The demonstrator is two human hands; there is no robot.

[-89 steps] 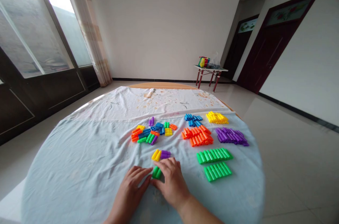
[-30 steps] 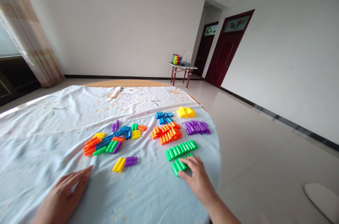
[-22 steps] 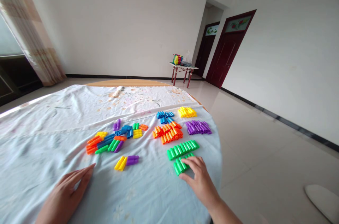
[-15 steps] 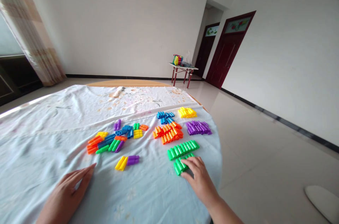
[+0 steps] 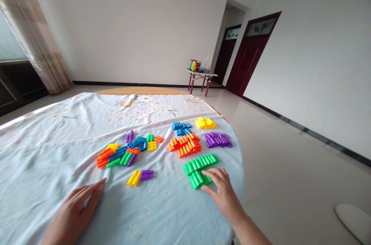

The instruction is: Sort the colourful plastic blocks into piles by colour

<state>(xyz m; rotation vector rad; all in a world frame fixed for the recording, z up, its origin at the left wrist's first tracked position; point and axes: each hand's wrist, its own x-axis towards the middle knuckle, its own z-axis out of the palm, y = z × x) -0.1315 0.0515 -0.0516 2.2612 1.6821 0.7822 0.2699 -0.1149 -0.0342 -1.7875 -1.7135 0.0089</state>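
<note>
My left hand (image 5: 77,208) rests on the tablecloth at the lower left, fingers stretched out, with nothing in it. At the right, my right hand (image 5: 222,189) is beside a short row of green plastic tubes (image 5: 197,179), shaped like pen caps. Its thumb and fingers are apart at the row's right end, and the fingers hide part of it. A longer green row (image 5: 203,162) lies just behind. Farther back are groups of orange tubes (image 5: 185,145), purple tubes (image 5: 218,140), blue tubes (image 5: 182,128) and yellow tubes (image 5: 205,123).
A mixed-colour heap of tubes (image 5: 118,156) lies left of centre. Nearer me are a few yellow tubes (image 5: 134,178) touching purple ones (image 5: 147,175). The round table's cloth (image 5: 162,214) has wrinkles. A small table (image 5: 201,73) with bags stands by the far wall.
My right hand has shifted slightly right, its thumb and fingers drawing back from the short green row, so more of that row shows. My left hand stays in place.
</note>
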